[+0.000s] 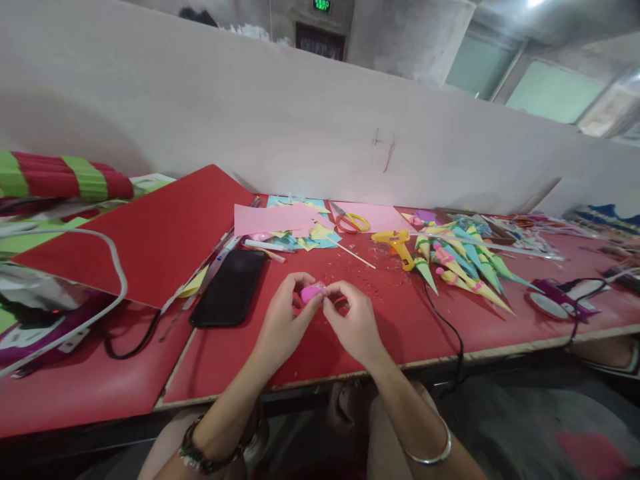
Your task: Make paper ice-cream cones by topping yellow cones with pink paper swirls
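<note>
Just above the front of the red tabletop, a small bright pink piece (311,293) is pinched between both hands; whether it is paper or something softer I cannot tell. My left hand (287,313) holds its left side with thumb and fingers. At its right end the fingertips of my right hand (353,320) are closed on it, and they hide that edge. A yellow glue gun (396,247) lies beyond my right hand. Left of my left hand lies a black phone (230,288). A thin wooden stick (356,255) rests on the table behind the hands.
Scissors (353,219) lie on pink paper near the wall. Several paper cones (467,260) are heaped right of the glue gun. Its black cord (445,320) hangs over the table edge. Red card (165,233) and a purple power strip (50,337) are at left.
</note>
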`<state>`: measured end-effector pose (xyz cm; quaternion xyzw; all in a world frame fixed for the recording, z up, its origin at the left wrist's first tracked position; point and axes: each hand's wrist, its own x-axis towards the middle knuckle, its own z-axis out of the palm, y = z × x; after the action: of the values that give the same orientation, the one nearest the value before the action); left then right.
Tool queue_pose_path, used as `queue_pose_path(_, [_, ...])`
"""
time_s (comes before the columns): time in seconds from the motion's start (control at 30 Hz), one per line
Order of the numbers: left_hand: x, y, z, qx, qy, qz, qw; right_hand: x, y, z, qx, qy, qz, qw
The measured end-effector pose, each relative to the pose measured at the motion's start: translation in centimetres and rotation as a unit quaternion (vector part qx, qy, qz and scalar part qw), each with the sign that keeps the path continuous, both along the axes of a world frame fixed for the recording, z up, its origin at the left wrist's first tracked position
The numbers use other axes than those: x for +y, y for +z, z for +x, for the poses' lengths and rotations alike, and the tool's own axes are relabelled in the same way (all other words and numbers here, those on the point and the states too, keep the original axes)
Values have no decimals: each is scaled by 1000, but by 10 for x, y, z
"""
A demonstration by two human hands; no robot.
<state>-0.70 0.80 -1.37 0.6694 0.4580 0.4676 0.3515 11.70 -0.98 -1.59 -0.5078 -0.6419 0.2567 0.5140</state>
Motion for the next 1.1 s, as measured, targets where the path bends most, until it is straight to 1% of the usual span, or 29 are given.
queue_pose_path(0.1, [2, -1, -2, 24, 6, 7, 1000, -1, -1, -3, -13, -6, 17, 1000])
queue_pose_path(0.23, [4, -7, -3, 83, 44, 64, 993, -2, -3, -9, -27, -8, 33, 999])
queue_pose_path(0.3, [5, -7, -5, 101, 49, 74, 991, -2, -4, -10, -22, -9, 33, 999])
queue_pose_path(0.37, [5, -3, -7, 91, 16, 42, 995, -2, -5, -9, -8, -7, 29, 1000])
queue_pose_path(0.43, [4, 3, -10, 51, -52, -14, 997, -2, -6, -7, 8, -8, 24, 1000])
queue_pose_path(0.5, [2, 11, -14, -1, -123, -62, 990, -1, -6, -3, 24, -18, 18, 999])
queue_pose_path(0.53, [2, 13, -16, -21, -149, -79, 985, 0, -7, -2, 31, -25, 16, 999])
queue_pose_path(0.6, [2, 17, -18, -43, -168, -97, 980, 1, -8, 1, 41, -34, 12, 999])
queue_pose_path(0.7, [3, 16, -17, -34, -141, -98, 985, 1, -8, 2, 37, -28, 17, 999])
queue_pose_path(0.83, [5, 9, -13, 10, -98, -68, 993, 0, -8, 1, 16, -22, 22, 999])
queue_pose_path(0.93, [4, 5, -10, 21, -73, -51, 996, -1, -8, 0, 8, -14, 32, 999])
queue_pose_path(1.1, [3, 4, -8, 9, -75, -57, 996, -1, -7, -1, 1, -9, 44, 999])
